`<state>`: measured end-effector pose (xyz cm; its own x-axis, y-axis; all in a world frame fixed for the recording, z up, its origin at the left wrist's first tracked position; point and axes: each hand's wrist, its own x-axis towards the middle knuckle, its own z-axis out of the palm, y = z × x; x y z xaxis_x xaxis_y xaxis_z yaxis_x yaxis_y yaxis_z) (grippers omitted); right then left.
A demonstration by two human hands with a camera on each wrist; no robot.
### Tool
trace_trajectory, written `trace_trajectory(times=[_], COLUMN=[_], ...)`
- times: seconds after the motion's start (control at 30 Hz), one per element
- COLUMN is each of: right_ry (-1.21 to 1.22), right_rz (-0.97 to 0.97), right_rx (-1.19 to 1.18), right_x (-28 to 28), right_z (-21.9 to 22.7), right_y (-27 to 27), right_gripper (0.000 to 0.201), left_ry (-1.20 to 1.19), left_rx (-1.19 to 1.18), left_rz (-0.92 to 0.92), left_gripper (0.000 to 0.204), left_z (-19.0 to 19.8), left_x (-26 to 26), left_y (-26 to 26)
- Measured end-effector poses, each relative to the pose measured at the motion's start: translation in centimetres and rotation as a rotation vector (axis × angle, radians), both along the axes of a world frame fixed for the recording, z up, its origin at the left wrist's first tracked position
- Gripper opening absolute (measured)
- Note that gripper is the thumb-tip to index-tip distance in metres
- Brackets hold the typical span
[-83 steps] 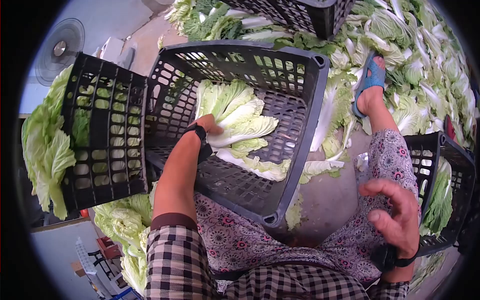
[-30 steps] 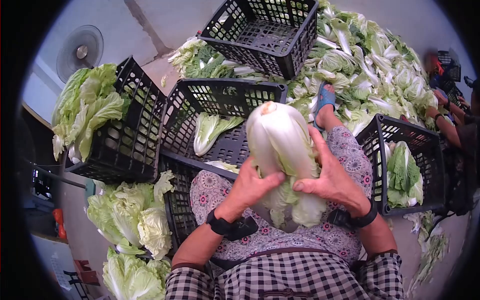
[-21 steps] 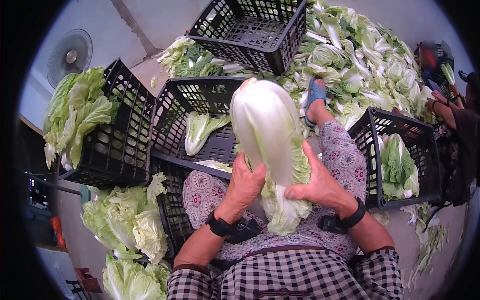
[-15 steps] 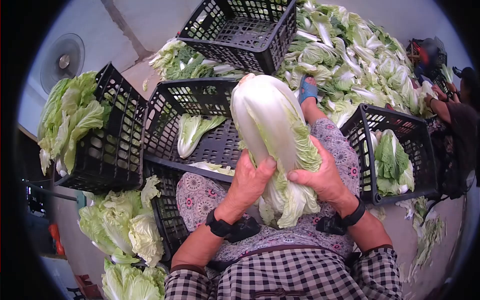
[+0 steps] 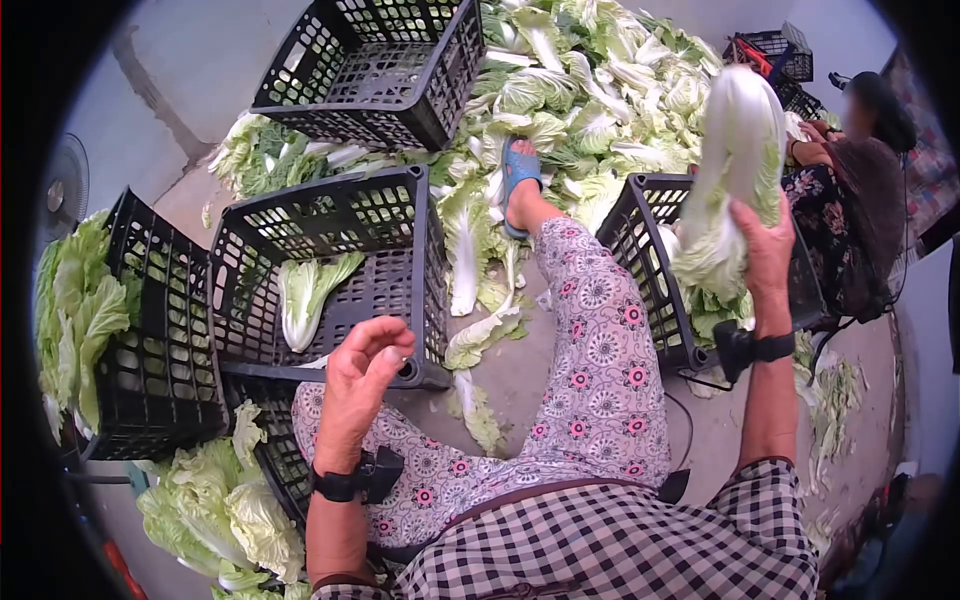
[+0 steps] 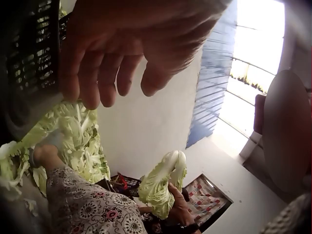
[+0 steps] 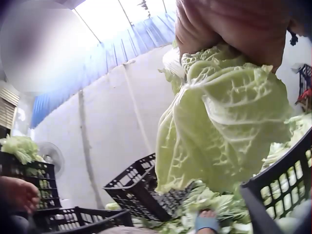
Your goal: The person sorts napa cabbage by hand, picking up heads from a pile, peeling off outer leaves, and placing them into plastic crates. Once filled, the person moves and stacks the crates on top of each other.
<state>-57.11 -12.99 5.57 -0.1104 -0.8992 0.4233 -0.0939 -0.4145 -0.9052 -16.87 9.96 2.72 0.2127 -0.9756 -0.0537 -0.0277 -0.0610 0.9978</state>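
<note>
My right hand clamps round a Chinese cabbage, pale base up, at the right crate; whether they touch, I cannot tell. My left hand, fingers loosely bent, holds nothing near the middle crate. Beyond, I see a broad leafy heap, the black far crate, a small cabbage inside the middle crate and a blue sandal.

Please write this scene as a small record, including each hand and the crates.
right hand: grips a Chinese cabbage, base up
left hand: holds nothing, fingers loosely bent
right crate: contains cabbage
middle crate: contains a small leafy piece
left crate: leaves stick out of its opening
floor: large leaf pile beyond the blue sandal
</note>
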Motion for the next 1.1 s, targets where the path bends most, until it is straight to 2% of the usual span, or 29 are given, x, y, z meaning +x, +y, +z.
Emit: trace_trajectory(times=[0.2, 0.27, 0.33, 0.4, 0.47, 0.53, 0.6, 0.67, 0.73, 0.77, 0.87, 0.9, 1.0, 1.03, 1.1], right_ry=[0.337, 0.690, 0.848, 0.995, 1.072, 1.134, 1.141, 1.038, 0.933, 0.969, 0.957, 1.016, 1.064, 0.952, 0.723], right_rz=[-0.347, -0.549, -0.649, -0.631, -0.276, 0.104, -0.052, 0.046, 0.120, 0.149, 0.067, -0.052, -0.061, 0.006, 0.139], right_rx=[0.055, 0.059, 0.156, 0.257, 0.389, 0.702, 0.691, 0.748, 0.888, 0.791, 0.739, 0.650, 0.338, 0.309, 0.246], right_x=[-10.6, -13.5, -14.8, -15.6, -20.2, -20.5, -22.5, -20.7, -14.9, -17.0, -18.8, -17.5, -17.1, -14.9, -6.1], right_z=[-2.3, -2.3, -2.3, -3.8, -9.5, -14.5, -19.8, -16.6, -9.7, -11.0, -11.3, -9.9, -9.1, -7.4, -2.4], right_y=[-1.2, -1.1, -0.6, -0.8, -2.5, -2.8, -3.4, -2.9, -0.5, -1.5, -2.7, -2.0, -4.1, -4.1, -2.3], right_gripper=[0.062, 0.066, 0.072, 0.075, 0.077, 0.081, 0.076, 0.076, 0.075, 0.073, 0.070, 0.066, 0.061, 0.059, 0.053], left_ry=[0.022, 0.018, 0.006, 0.028, 0.060, 0.019, -0.020, 0.055, 0.067, 0.076, 0.012, 0.015, -0.038, -0.026, -0.001], left_rx=[0.049, 0.056, 0.066, 0.053, 0.076, 0.058, 0.096, 0.124, 0.148, 0.156, 0.079, 0.151, 0.155, 0.136, 0.099], left_rz=[-0.049, -0.061, -0.063, -0.081, -0.112, -0.139, -0.201, -0.241, -0.236, -0.239, -0.198, -0.244, -0.248, -0.230, -0.196], left_gripper=[0.037, 0.037, 0.036, 0.037, 0.033, 0.031, 0.034, 0.035, 0.035, 0.035, 0.032, 0.035, 0.034, 0.034, 0.033], left_z=[-0.8, -0.9, -1.1, -1.1, -1.8, -1.9, -2.0, -1.8, -2.1, -2.2, -2.6, -2.2, -2.0, -1.9, -1.6], left_x=[1.0, 1.2, 1.4, 1.3, 1.5, 1.3, 1.5, 1.5, 1.9, 2.1, 2.3, 2.7, 3.4, 3.7, 4.4], left_y=[0.6, 0.5, 0.5, 0.6, 0.6, 0.6, 0.7, 0.9, 1.1, 1.1, 0.9, 0.9, 0.6, 0.4, 0.0])
